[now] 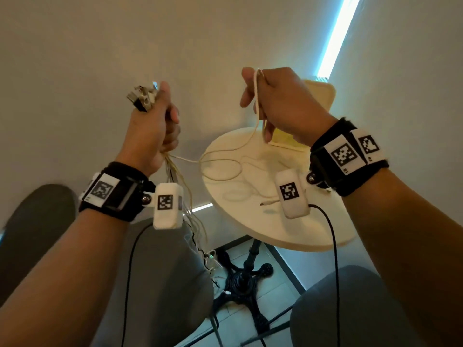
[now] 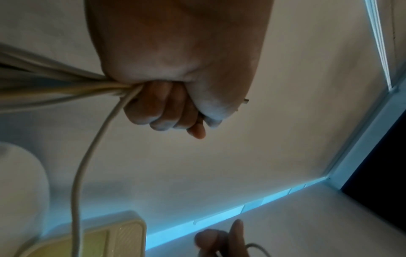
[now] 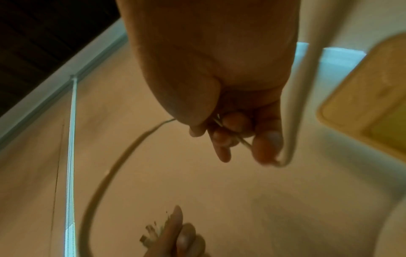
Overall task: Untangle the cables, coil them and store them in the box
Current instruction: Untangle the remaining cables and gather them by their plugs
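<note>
My left hand [image 1: 160,121] is raised and grips a bundle of white cables [image 1: 185,196] in a fist; several plugs [image 1: 142,96] stick out above it and the strands hang past my knee. In the left wrist view the fist [image 2: 167,111] closes on the bundle [image 2: 54,87]. My right hand [image 1: 273,101] is raised over the table and pinches one white cable [image 1: 256,101], looped over its fingers. That cable [image 1: 220,161] runs down in loops across the round table [image 1: 325,236] and back to the left fist. The yellowish box [image 1: 323,93] stands on the table behind the right hand.
A loose cable end with a plug [image 1: 269,203] lies on the table near its front. The table's black pedestal foot [image 1: 243,279] stands on the tiled floor between my knees. A dark chair seat [image 1: 32,221] is at the left. A wall is close ahead.
</note>
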